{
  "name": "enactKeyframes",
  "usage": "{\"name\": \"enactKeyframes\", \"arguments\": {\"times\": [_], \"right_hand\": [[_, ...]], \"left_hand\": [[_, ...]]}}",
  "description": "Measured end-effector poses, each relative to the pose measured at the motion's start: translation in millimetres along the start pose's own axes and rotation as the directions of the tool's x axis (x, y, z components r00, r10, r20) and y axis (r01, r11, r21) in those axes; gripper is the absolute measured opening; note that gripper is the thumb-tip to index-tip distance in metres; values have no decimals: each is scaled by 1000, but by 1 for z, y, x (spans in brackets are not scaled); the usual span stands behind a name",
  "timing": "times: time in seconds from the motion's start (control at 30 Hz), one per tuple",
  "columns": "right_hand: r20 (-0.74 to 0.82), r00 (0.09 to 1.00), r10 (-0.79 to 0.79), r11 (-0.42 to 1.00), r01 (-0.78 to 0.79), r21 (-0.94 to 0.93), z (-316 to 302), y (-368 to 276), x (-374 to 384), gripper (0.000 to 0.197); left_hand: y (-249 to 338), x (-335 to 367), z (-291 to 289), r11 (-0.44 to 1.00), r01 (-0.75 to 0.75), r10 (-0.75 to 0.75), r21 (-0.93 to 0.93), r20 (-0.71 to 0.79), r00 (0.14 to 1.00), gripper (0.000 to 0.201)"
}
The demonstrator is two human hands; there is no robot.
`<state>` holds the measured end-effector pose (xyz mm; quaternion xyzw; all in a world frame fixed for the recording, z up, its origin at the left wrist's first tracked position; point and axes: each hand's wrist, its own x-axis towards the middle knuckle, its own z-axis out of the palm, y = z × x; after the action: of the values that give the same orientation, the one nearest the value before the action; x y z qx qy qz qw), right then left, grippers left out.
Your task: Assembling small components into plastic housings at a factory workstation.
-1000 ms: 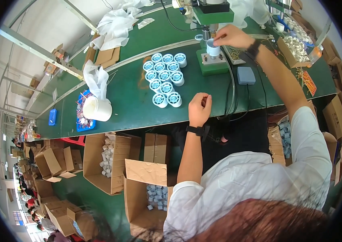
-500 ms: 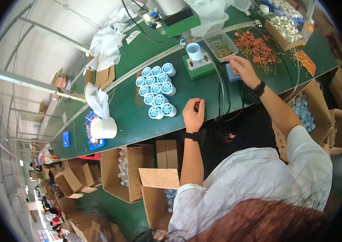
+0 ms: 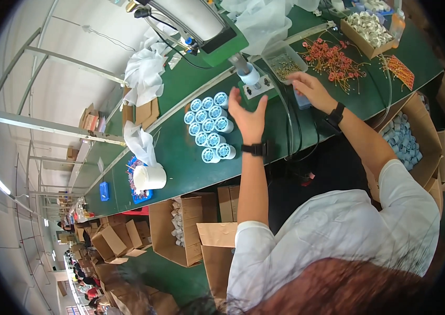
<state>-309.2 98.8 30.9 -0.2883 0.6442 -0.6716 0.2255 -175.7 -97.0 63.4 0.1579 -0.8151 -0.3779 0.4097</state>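
Left hand spread — blue cup just beyond; right hand — cannot tell grip.

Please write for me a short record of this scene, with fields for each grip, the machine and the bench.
Left grip: open, thumb and fingers spread, near the light-blue cup
Right grip: fingers bent, beside the clear tray of small metal parts; too small to tell if it pinches anything
Machine: green press, its metal ram at the top of the cup
Bench: green; bears grouped blue-and-white cylinders, reddish wired parts, white tub
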Motion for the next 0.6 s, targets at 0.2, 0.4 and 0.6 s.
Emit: {"name": "enactKeyframes", "arguments": {"times": [0.2,0.4,0.6], "right_hand": [[-105,969,-223,879,247,408,34,-18,36,68],[-211,957,-197,857,273,437,19,-8,0,65],[-338,923,-186,977,209,31,-71,46,-63,54]], "left_hand": [[-7,54,60,914,12,28,-406,94,995,68],[5,32,42,747,185,-257,-638,-20,966,63],[-8,-70,-50,594,133,-489,-794,-225,843,65]]}}
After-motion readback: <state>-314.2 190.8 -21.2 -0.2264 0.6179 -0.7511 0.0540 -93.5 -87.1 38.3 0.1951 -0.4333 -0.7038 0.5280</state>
